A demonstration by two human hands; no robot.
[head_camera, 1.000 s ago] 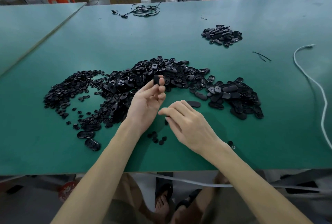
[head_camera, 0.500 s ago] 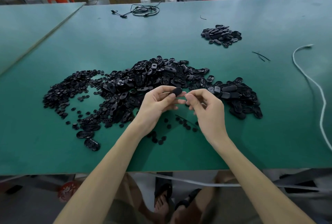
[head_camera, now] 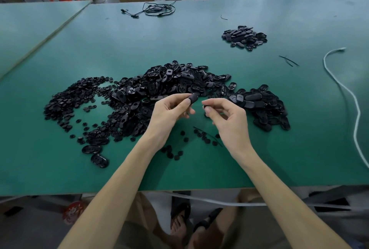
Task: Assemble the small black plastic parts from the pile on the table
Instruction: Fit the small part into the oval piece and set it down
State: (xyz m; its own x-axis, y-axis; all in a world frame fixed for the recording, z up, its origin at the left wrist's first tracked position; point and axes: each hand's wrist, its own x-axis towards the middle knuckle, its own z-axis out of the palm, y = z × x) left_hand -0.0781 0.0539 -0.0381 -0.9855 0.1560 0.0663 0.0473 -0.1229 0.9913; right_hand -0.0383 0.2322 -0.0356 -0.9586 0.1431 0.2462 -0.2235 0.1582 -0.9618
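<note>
Compared with half a second before, the two hands stand a little more apart: then the right fingertips were almost at the oval part, and now a narrow gap shows between them. On the green table [head_camera: 199, 29] the spread of small round pieces [head_camera: 65, 101] lies at 9 o'clock from the hands. The big pile [head_camera: 169, 83] of oval shells lies at 11 to 12 o'clock, just behind the fingers. The left hand [head_camera: 169, 115] pinches the oval part [head_camera: 193, 98] between thumb and forefinger. The part sticks out of the fingertips toward 2 o'clock, and the other fingers are curled below it. At 4 o'clock from this part, near but not touching, the right hand [head_camera: 229, 119] pinches a small black piece [head_camera: 205, 107] between thumb and forefinger; only its edge shows. A smaller heap [head_camera: 244, 37] lies at 1 o'clock, well apart, and a white cable [head_camera: 356, 109] runs at 3 o'clock.
</note>
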